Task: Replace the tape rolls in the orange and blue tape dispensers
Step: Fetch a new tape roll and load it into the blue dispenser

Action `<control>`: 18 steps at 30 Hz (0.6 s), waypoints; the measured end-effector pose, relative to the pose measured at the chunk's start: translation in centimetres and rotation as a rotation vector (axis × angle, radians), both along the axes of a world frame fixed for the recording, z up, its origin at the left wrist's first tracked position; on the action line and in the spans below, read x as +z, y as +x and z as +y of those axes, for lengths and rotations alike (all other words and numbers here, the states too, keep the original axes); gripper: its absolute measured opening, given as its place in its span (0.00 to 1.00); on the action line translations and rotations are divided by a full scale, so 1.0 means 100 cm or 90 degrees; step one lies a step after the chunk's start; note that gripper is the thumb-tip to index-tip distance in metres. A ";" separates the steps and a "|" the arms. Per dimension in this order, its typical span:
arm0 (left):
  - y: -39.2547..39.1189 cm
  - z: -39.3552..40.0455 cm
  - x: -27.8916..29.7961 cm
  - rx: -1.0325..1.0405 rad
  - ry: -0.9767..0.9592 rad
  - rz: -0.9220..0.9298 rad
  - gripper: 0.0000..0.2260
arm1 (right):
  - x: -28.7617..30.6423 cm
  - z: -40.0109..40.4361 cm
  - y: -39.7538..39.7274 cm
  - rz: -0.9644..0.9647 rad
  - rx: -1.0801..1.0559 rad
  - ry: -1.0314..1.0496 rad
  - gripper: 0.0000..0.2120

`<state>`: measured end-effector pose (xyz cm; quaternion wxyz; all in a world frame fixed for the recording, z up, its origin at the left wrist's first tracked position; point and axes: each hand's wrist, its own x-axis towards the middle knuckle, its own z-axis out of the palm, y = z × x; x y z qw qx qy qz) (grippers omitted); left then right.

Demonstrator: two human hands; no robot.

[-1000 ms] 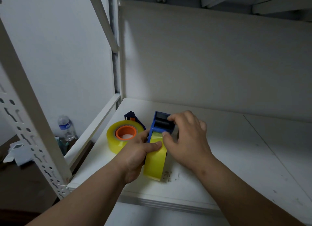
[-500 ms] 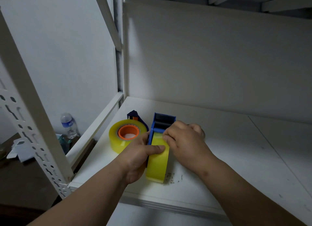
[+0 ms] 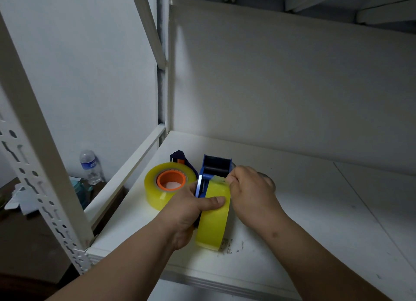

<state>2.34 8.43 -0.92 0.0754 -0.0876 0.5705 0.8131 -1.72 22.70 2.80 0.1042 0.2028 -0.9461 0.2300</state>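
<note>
Here both hands (image 3: 186,213) (image 3: 251,188) grip the blue dispenser's roll (image 3: 213,219) — orange-cored roll (image 3: 167,186) just left.

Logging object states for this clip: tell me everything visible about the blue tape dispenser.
The blue tape dispenser looks like glossy blue plastic, with a dark roller across its open far end. It stands on edge on the white shelf, right of the lying yellow roll with the orange core. A yellow tape roll sits in it. The left hand grips dispenser and roll, thumb across the tape; the right hand pinches the tape's loose end near the roller.
</note>
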 end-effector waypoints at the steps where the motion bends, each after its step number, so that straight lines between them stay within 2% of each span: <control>1: -0.001 0.000 0.000 -0.004 -0.010 0.005 0.15 | 0.000 0.000 0.000 0.003 0.004 -0.013 0.08; 6: -0.004 0.000 -0.002 -0.027 -0.022 0.036 0.12 | 0.001 -0.003 -0.006 -0.032 -0.020 -0.032 0.12; 10: -0.004 0.000 0.000 -0.023 -0.016 0.025 0.14 | 0.003 -0.005 -0.010 -0.023 -0.022 -0.043 0.05; 18: -0.002 0.007 -0.005 0.076 -0.008 0.038 0.22 | -0.008 -0.008 -0.010 -0.057 -0.055 -0.074 0.16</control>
